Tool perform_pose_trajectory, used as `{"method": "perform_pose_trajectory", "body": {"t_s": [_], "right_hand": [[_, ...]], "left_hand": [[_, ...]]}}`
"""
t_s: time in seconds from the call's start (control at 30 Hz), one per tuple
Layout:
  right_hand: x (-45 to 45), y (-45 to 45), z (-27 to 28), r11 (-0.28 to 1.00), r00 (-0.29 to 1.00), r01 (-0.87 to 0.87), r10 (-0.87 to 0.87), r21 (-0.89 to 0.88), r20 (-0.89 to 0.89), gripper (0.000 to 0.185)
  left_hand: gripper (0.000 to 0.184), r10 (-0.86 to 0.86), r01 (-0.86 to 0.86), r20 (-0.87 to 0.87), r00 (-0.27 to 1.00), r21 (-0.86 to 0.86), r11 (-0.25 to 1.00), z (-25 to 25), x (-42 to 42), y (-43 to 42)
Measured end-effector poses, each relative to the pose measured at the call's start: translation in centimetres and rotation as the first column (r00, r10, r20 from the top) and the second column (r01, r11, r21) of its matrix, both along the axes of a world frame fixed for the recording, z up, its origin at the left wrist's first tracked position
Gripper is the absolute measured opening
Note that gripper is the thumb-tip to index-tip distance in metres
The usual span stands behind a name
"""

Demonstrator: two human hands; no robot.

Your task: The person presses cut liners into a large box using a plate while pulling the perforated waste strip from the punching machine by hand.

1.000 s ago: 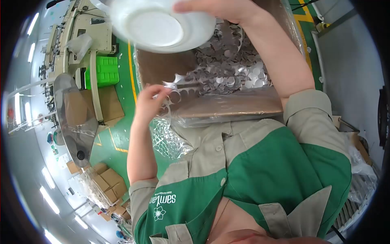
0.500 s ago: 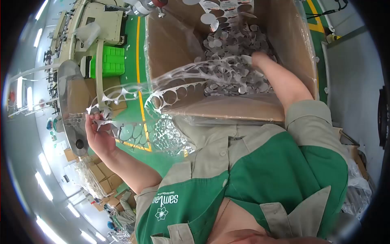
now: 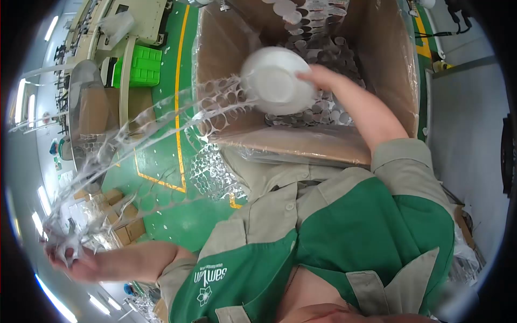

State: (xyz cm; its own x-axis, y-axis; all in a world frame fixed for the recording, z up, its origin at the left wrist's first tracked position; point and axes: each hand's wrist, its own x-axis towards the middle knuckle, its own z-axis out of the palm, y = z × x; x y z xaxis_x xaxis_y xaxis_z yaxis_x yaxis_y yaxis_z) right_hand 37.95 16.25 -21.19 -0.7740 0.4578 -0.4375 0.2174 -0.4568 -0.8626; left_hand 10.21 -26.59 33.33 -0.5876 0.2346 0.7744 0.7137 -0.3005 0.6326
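A: Head view. Left hand?
B: Left hand (image 3: 75, 265), lower left of frame, blurred. Fingers curled, bunching one end of a scrap sheet (image 3: 215, 109) punched with round holes.
A: Where does the sheet run?
B: Stretched in strands up toward mid-frame, ending beside the bowl (image 3: 279, 83). Whether the two touch, can't tell.
A: Right hand?
B: Right hand (image 3: 320, 77), upper centre. Pinching the white bowl by its right edge, above an open brown box (image 3: 226, 54) lined with clear plastic.
A: Box contents?
B: Loose silvery discs (image 3: 323, 112), partly hidden behind the bowl.
A: Nearby?
B: Another punched sheet (image 3: 215, 172), crumpled, left of the box's near edge. Green crate (image 3: 144, 65), upper left, near a beige machine (image 3: 145, 19). Green floor (image 3: 167, 215) below, yellow lines on it.
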Motion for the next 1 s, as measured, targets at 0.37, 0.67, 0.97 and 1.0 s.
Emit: {"method": "perform_pose_trajectory", "body": {"t_s": [0.37, 0.67, 0.97, 1.0], "right_hand": [[4.4, 4.0, -4.5, 0.674, 0.557, -0.595, -0.046, 0.437, 0.829, 0.033], [-1.5, 4.5, 13.5, 0.476, 0.988, -0.151, 0.034, 0.867, 0.153, 0.041], [1.1, 3.4, 21.7, 0.943, 0.389, -0.332, 0.121, -0.016, -0.913, 0.052], [0.5, 3.8, 17.7, 0.906, 0.398, -0.421, 0.129, -0.056, -0.908, 0.054]], "left_hand": [[0.038, 0.493, -0.6, -0.36, 0.792, -0.606, 0.522, -13.3, 2.7, 9.4], [0.031, -0.59, -0.717, -0.516, 0.621, -0.678, -0.161, -36.0, 7.6, 21.9], [0.026, -0.322, 0.216, 0.062, 0.945, -0.857, 0.468, -25.0, 6.2, 16.8], [0.03, -0.159, 0.193, 0.147, 0.976, -0.926, 0.325, -20.8, 7.8, 16.6]]}}
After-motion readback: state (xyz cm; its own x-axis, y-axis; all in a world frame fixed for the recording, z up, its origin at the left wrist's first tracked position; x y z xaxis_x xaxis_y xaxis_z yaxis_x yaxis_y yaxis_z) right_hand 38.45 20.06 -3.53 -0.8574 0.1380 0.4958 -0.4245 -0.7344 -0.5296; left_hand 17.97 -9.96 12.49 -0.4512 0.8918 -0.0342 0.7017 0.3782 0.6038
